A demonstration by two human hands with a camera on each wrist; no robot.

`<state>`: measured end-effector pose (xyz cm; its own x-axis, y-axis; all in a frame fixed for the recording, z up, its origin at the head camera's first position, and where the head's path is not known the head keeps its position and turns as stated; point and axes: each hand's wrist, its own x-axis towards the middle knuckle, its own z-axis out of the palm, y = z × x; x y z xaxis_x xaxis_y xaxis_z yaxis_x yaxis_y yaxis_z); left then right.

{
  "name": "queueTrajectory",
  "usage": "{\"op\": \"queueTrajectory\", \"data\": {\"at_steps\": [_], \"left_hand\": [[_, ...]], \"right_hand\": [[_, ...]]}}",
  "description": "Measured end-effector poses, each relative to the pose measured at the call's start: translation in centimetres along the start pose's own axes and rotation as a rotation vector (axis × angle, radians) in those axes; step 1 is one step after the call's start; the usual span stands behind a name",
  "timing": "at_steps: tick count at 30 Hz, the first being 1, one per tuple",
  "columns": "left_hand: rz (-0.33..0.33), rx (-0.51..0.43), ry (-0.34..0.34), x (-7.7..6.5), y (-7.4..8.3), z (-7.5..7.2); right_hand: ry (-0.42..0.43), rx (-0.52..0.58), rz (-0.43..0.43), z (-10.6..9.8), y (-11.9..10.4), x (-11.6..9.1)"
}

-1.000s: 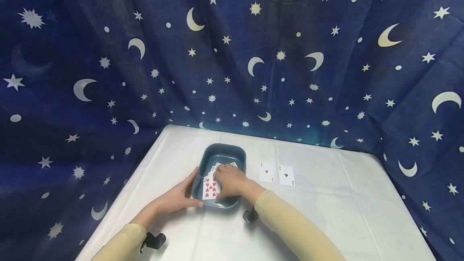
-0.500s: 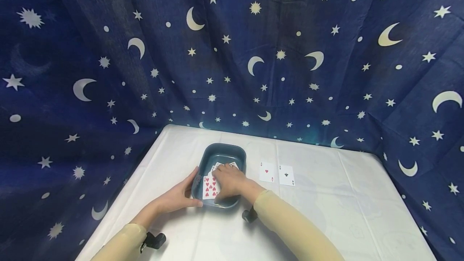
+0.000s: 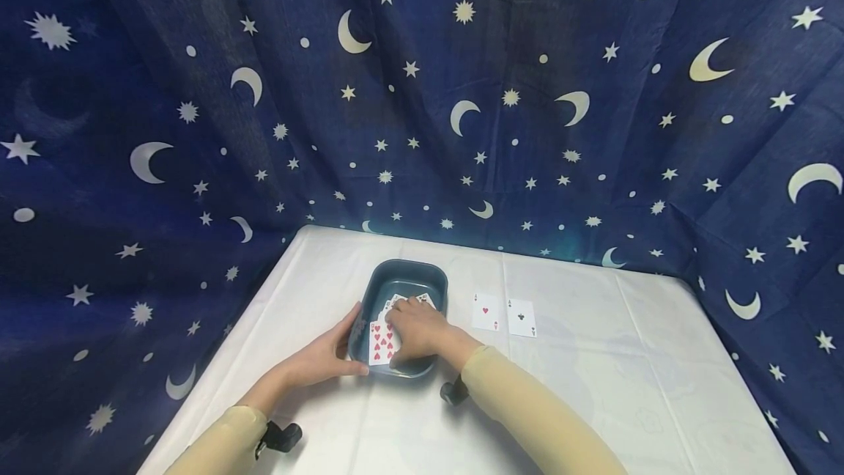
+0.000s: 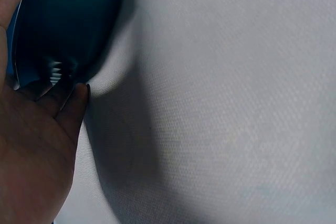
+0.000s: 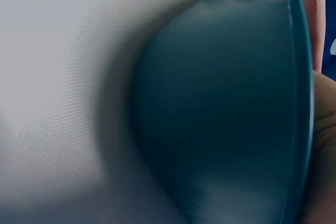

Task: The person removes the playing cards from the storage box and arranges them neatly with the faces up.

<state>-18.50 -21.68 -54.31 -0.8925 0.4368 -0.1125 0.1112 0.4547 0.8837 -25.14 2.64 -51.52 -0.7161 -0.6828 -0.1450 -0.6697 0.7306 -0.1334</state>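
Note:
A dark teal rectangular dish with rounded corners holds several face-up playing cards, among them a hearts card at the near left. My left hand grips the dish's near left corner, thumb at the front and fingers along the outer side. The left wrist view has its fingertips against the dish's outer wall. Inside the dish my right hand is bent over the cards, fingers at their far part and thumb near the front wall. Its palm covers most of them. Dish wall hides the right fingers in the right wrist view.
To the right of the dish, an ace of hearts and an ace of clubs lie side by side on the white tablecloth. A dark blue curtain with moons and stars stands behind the table.
Both hands and the dish stay almost in place. The hearts card has shifted very slightly toward me under the right hand.

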Motion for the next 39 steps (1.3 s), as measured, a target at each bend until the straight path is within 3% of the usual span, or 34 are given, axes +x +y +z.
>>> {"op": "queueTrajectory", "data": {"at_steps": [22,32,39], "left_hand": [[-0.007,0.004,0.008,0.13,-0.2,0.04],[-0.009,0.016,0.002,0.1,-0.05,0.08],[0.0,0.003,-0.006,0.11,-0.02,0.02]], "right_hand": [[0.045,0.0,-0.024,0.55,0.28,0.1],[0.018,-0.004,-0.007,0.64,0.16,-0.08],[0.024,-0.018,-0.048,0.41,-0.03,-0.13]]}}
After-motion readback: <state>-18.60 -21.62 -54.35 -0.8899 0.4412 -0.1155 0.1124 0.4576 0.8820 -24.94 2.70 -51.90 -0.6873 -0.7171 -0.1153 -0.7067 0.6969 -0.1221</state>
